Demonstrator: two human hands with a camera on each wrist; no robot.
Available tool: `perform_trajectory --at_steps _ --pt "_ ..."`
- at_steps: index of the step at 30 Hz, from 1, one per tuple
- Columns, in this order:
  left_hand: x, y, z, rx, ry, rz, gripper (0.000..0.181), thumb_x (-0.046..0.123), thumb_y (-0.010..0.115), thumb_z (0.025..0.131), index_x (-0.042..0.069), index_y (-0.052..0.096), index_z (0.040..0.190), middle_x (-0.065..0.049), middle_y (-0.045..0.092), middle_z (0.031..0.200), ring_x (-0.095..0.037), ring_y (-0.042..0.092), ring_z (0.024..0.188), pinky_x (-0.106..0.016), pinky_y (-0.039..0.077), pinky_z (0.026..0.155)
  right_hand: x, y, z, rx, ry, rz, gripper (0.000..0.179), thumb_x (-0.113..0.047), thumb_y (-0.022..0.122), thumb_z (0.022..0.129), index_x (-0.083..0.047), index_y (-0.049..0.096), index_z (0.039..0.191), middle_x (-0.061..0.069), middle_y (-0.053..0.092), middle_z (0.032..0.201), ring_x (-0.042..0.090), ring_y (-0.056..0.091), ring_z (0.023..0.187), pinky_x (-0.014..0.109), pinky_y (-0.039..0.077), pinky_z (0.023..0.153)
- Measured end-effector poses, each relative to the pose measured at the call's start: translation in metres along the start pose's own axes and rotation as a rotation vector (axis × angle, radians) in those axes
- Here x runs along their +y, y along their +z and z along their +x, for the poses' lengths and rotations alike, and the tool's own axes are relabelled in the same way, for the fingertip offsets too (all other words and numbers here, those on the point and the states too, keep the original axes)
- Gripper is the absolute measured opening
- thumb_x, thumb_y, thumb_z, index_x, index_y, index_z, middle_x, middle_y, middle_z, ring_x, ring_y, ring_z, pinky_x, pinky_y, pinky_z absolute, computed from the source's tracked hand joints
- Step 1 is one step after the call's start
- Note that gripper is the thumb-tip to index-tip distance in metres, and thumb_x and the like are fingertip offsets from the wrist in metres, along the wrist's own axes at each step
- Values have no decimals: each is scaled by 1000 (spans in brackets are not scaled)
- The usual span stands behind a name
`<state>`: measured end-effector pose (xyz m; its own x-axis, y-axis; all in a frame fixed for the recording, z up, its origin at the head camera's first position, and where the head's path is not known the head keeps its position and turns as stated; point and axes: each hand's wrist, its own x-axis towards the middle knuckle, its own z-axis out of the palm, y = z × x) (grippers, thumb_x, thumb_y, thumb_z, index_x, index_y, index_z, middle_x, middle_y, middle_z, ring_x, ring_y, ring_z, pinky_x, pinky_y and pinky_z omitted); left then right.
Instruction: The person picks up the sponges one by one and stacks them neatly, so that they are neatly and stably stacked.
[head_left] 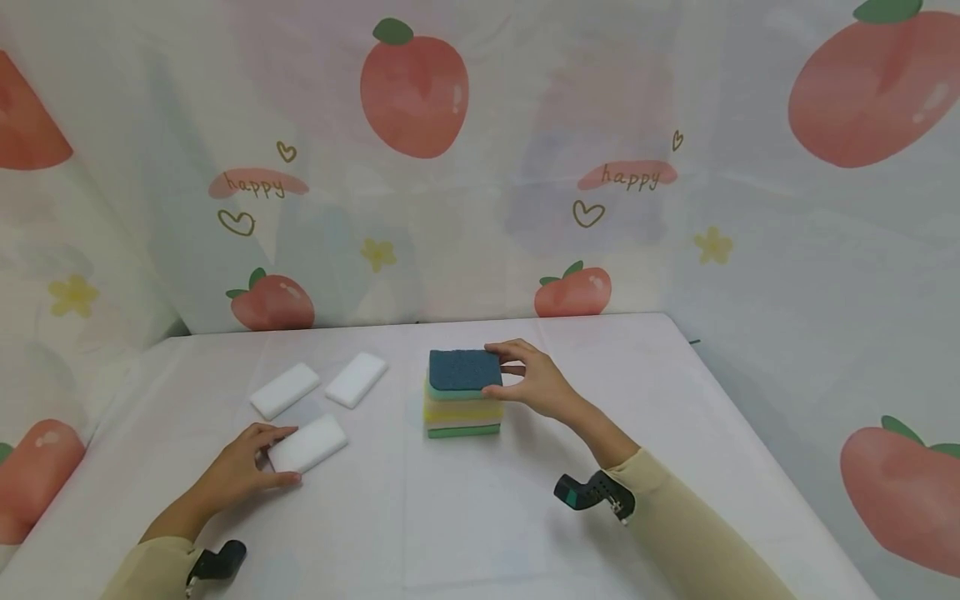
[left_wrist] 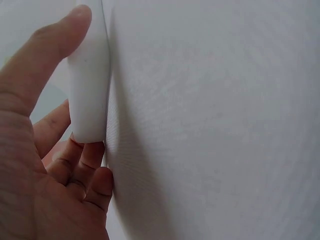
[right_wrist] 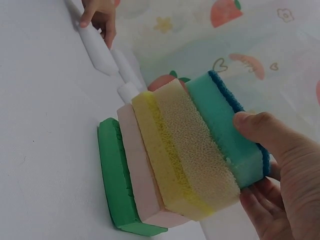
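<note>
In the head view, my right hand [head_left: 542, 383] holds the top sponge of a stack, thumb on the near side and fingers at the far side. That sponge [right_wrist: 227, 135] is teal with a dark blue scouring layer [head_left: 465, 370] facing up. Under it lie a cream sponge [right_wrist: 195, 140], a yellow sponge [right_wrist: 165, 160], a pale pink sponge [right_wrist: 140, 170] and a green sponge [right_wrist: 117, 175] at the bottom. On the left, my left hand [head_left: 238, 471] grips the left end of a white sponge block [head_left: 309, 444] between thumb and fingers, close over the table.
Two more white blocks lie just behind the left hand's block: one on the left [head_left: 285, 391], one on the right [head_left: 357, 380]. A white cloth covers the table [head_left: 450, 517]. Fruit-printed curtains [head_left: 480, 233] rise at the back and sides.
</note>
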<state>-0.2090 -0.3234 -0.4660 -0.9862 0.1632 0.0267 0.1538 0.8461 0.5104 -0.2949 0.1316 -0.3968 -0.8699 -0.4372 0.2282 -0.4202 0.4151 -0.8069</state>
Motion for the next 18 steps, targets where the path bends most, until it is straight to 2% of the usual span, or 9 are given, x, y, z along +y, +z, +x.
perform_trajectory --at_steps 7,18 --pt "1 -1 0 -14 -11 -9 82 51 84 70 7 59 134 -7 55 113 -19 48 94 -33 40 74 -1 2 0 4 -1 7 72 -12 83 79 2 50 141 19 51 136 35 55 120 45 45 103" --pt "0 -1 0 -7 -3 6 79 52 83 71 9 60 133 -6 56 110 -18 48 93 -28 39 71 0 0 -1 10 -13 -4 68 -20 85 78 -6 55 138 11 55 131 27 57 116 39 47 102"
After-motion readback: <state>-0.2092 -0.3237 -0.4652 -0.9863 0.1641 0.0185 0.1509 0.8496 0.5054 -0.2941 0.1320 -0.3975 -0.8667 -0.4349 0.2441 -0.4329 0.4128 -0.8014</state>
